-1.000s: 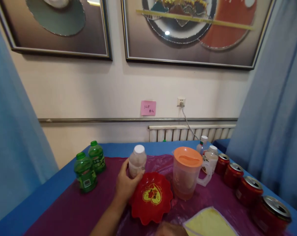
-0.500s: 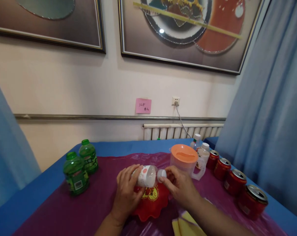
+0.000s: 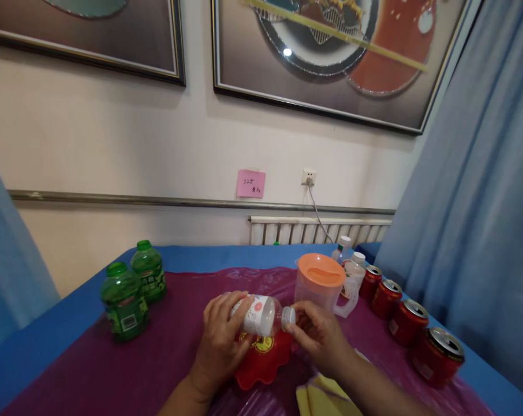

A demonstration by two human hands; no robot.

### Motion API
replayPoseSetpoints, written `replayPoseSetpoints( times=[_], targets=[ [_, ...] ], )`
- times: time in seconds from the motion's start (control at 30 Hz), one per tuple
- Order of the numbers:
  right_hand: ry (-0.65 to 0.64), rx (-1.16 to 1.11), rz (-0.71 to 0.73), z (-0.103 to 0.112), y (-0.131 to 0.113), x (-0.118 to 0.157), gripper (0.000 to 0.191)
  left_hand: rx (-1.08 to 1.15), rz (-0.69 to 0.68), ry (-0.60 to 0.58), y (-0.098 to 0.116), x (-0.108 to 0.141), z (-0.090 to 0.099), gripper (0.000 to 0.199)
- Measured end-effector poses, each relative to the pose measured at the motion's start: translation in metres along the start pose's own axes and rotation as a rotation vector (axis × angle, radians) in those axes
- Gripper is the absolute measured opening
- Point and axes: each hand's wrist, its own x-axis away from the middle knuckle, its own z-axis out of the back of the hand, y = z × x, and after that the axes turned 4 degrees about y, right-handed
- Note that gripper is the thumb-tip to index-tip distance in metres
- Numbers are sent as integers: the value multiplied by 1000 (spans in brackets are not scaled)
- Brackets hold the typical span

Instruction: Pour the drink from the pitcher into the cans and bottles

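Well to the left of the left hand's fingers, two green bottles stood upright on a purple sheet, one nearer than the other. The left hand had its fingers wrapped around the body of a clear bottle, which lay on its side in the air or on the rim below; I could not tell which. Beneath the fingers sat a red bowl, partly hidden. At the bottle's right end, the right hand had thumb and forefinger pinched on the white cap.

The step in hand looked to be working the cap; whether it was loose could not be seen. Turning it called for a firm left hold and a twist from the right fingertips.

Just below the right hand lay a yellow cloth. Beyond its fingers stood a jug with an orange lid, then two capped bottles and, farthest right, four red cans in a row.
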Motion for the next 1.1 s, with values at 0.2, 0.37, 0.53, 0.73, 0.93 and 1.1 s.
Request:
replayPoseSetpoints(
  times=[0.2, 0.37, 0.53, 0.73, 0.93, 1.1],
  targets=[
    [8, 141, 278, 7, 4, 5, 33, 7, 19, -41, -2, 3, -3, 55],
    [43, 146, 213, 7, 1, 10, 63, 14, 22, -34, -5, 8, -7, 58],
    [35, 117, 2, 2, -3, 7, 18, 2, -16, -49, -6, 7, -8, 61],
    [34, 299, 304, 9, 2, 14, 30, -13, -49, -68, -3, 4, -7, 57],
    [133, 464, 543, 25, 10, 26, 34, 29, 39, -126, 2, 2, -3, 59],
    [102, 255, 274, 21, 12, 52, 34, 117, 237, -100, 2, 4, -4, 60]
  ],
)
